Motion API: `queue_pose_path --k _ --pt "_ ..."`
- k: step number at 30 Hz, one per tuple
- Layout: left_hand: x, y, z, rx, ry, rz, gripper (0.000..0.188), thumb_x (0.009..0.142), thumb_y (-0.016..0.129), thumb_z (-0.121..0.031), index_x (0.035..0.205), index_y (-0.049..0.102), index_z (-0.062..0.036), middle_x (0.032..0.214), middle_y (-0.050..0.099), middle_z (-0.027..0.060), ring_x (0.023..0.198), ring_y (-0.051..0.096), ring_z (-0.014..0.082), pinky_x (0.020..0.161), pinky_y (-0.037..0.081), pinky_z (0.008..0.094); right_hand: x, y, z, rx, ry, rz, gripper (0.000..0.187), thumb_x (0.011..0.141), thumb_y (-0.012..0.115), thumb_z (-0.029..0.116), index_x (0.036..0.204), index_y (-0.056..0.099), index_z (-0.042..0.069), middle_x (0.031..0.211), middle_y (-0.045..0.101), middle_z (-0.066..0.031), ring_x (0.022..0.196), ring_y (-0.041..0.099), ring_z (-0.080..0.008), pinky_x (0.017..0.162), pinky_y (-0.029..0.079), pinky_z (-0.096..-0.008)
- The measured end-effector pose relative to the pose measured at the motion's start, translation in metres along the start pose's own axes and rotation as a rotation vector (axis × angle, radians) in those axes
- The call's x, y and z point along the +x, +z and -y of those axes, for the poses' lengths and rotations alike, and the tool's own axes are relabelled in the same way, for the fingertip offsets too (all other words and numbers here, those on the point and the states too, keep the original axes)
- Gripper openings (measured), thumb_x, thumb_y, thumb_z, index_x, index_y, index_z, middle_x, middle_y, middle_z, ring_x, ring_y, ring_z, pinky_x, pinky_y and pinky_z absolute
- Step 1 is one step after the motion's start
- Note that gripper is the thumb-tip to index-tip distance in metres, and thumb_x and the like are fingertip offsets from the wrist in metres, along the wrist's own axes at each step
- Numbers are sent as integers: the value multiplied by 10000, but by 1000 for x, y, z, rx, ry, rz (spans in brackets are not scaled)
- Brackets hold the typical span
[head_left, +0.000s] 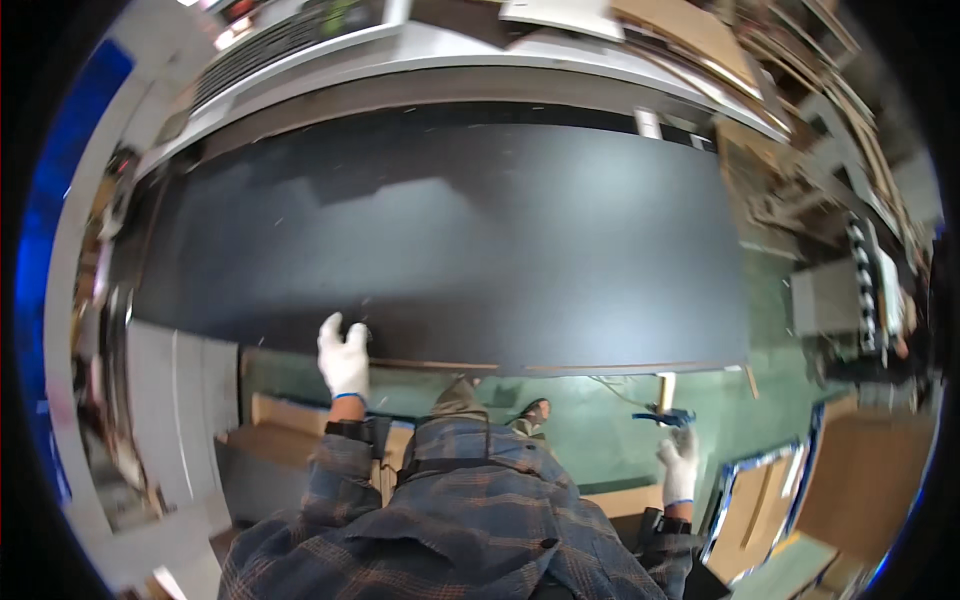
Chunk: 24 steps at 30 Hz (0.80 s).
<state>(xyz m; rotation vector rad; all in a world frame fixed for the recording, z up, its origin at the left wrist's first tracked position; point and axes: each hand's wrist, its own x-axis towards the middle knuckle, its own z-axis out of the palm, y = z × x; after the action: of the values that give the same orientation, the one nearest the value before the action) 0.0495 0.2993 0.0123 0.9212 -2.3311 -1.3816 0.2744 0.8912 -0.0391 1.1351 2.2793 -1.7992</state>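
Panel [560, 230], dark, broad and smooth, lies flat in front of you, its long near edge running crosswise just ahead of your body above the green floor [600, 440]. Your gloved left hand [345, 362] is at that edge, left of your middle, thumb and fingers spread with nothing clasped between them; whether the fingertips press on the face, you cannot tell from this angle. Your gloved right hand [679, 462] is lower and off to the right, fingers partly curled just beside a blue tool [664, 417] near a pale piece [667, 388] below the panel's edge. Whether those fingers grip the tool cannot be told.

Expect the panel to be stiff and, for its spread, rather heavy and awkward to swing. Its sheen suggests a face that may slide under your gloves and show scratches, and its corners could chip. You'd do best holding opposite edges, hands well apart, palms beneath and thumbs on top, rather than pressing on the face.
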Motion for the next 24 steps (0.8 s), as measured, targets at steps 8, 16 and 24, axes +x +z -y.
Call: queue_pose_path --k 8,16,24 --pt "-98 -13 40 -937 -542 231 409 1011 599 -159 1363 486 15 1362 578 213 1217 596 382 1032 507 491 54 40 24 95 -255 98 624 882 727 23 1452 475 3 1130 633 -61 980 616 -134 854 529 -293" --pt "-98 0 21 -1227 -504 458 286 1055 588 -237 1234 612 -15 1089 636 177 1060 636 363 1004 524 517 70 20 55 -118 -262 21 463 853 794 53 1261 595 -34 976 684 -76 812 659 -138 712 569 -293" --pt "-78 -3 38 -1205 -650 444 203 1042 589 -300 1050 617 -100 1035 634 22 942 582 197 848 506 374 54 -21 117 180 -86 299 481 835 827 114 1233 610 -49 1016 731 -98 911 686 -158 834 567 -308"
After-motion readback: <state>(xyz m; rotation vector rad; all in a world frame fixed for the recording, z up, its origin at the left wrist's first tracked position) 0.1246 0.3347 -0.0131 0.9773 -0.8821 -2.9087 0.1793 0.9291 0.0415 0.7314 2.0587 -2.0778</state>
